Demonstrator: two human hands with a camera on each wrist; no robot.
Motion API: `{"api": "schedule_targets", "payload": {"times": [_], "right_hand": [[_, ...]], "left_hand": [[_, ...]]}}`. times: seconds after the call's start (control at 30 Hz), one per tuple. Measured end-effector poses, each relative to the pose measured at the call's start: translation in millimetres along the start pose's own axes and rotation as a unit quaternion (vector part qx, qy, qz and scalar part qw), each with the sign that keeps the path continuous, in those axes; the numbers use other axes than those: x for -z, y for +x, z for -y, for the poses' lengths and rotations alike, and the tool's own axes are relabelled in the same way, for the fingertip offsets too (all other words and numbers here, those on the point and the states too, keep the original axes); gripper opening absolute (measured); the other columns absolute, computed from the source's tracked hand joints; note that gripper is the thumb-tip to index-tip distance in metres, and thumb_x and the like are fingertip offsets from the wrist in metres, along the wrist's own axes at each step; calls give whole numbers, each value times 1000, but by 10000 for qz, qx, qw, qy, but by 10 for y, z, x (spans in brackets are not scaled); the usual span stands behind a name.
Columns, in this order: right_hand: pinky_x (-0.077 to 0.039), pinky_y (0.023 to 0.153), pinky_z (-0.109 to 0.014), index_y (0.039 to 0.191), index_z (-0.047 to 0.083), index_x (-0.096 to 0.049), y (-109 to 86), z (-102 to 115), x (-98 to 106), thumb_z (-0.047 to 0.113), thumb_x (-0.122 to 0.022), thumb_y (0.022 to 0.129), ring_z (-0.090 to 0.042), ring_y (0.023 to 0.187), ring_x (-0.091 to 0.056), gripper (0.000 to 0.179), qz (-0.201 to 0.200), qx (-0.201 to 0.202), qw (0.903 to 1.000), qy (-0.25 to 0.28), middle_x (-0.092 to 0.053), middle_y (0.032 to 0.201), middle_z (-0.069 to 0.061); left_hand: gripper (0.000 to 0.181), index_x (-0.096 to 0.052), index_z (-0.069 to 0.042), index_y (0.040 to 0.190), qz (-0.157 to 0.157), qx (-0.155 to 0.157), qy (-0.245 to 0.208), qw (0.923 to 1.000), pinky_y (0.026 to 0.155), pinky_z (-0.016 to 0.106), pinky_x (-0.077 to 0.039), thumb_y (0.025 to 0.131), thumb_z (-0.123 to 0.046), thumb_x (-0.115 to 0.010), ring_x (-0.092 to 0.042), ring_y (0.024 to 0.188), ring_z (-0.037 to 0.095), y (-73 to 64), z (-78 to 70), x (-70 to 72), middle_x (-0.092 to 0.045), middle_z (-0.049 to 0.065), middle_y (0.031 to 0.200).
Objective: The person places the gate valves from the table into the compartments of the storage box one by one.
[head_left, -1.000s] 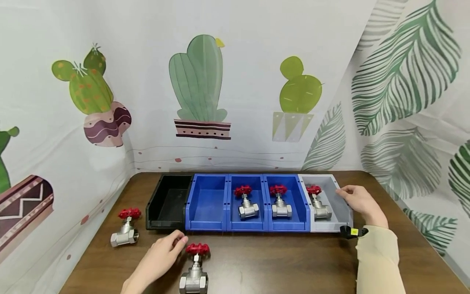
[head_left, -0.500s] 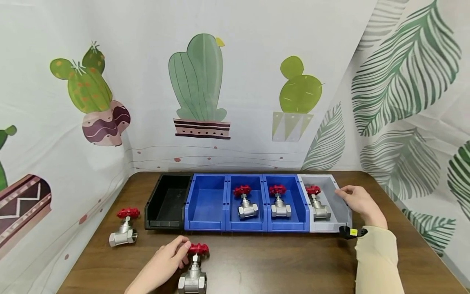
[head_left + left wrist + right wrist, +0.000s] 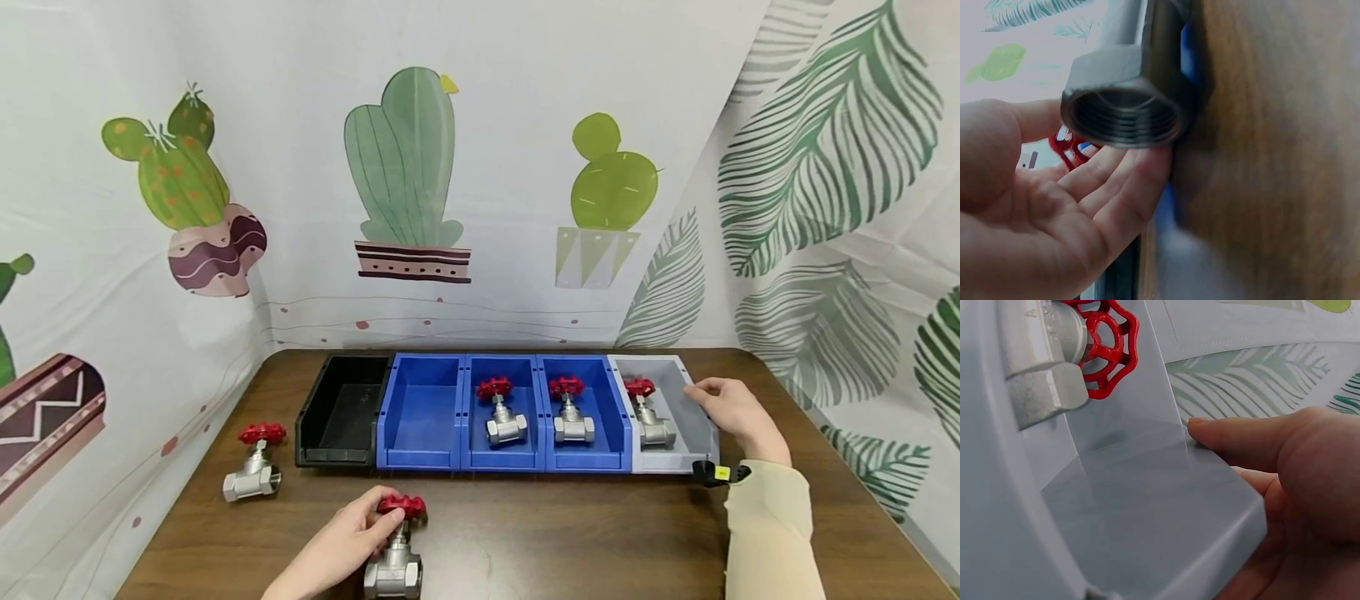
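Valve (image 3: 393,575) long-axis forward, wheel (image 3: 408,503) toward bins (image 3: 422,417)

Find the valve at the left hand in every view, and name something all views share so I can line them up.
Head: the valve is at the bottom edge, left of centre, by the left hand.
Left wrist: top middle, its threaded opening facing the camera.
Right wrist: not in it; another valve shows upper left, in the gray bin.
Shared landmark: the printed backdrop.
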State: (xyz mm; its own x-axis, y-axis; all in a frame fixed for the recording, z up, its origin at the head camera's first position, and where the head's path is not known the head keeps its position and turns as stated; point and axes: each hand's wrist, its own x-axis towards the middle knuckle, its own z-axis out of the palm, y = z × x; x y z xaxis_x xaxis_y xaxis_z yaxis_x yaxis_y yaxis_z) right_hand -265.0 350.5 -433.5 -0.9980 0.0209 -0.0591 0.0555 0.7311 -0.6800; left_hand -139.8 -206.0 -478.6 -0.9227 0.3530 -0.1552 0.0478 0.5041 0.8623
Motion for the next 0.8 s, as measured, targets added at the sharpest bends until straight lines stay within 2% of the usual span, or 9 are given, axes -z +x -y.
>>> {"api": "schedule_targets", "payload": {"times": [0.23,0.5,0.67,0.8], "right_hand": [[-43,73,-36,118,-12,-57,0,-22,15,33,-50,103,-32,95,-51,48,20,10,10000,15,-57,112,-25],[-42,71,-35,113,-13,-59,17,-33,-32,29,-51,102,-29,91,-51,43,-24,-6,10000,44,-59,106,-22],[-42,71,-35,114,-13,-58,12,-34,-23,30,-51,102,-30,92,-52,45,-27,-18,10000,46,-59,107,-23],[-43,71,-35,115,-13,-58,13,-25,-16,30,-50,102,-29,92,-52,45,-23,47,10000,57,-59,108,-23]], "left_hand": [[33,-57,-9,117,-123,13,-163,9998,55,28,-45,100,-38,-55,-53,61,12,23,4,-28,-54,0,74],[35,-56,-6,116,-153,178,-341,9991,54,27,-43,100,-38,-56,-51,61,12,19,0,-32,-52,1,74],[37,-56,-6,118,-392,179,-268,9987,55,28,-44,100,-38,-55,-52,64,14,33,-24,-28,-52,2,77],[36,-55,-5,119,-556,194,-376,9976,59,29,-47,101,-36,-55,-53,69,17,49,-69,2,-53,4,81]]}}
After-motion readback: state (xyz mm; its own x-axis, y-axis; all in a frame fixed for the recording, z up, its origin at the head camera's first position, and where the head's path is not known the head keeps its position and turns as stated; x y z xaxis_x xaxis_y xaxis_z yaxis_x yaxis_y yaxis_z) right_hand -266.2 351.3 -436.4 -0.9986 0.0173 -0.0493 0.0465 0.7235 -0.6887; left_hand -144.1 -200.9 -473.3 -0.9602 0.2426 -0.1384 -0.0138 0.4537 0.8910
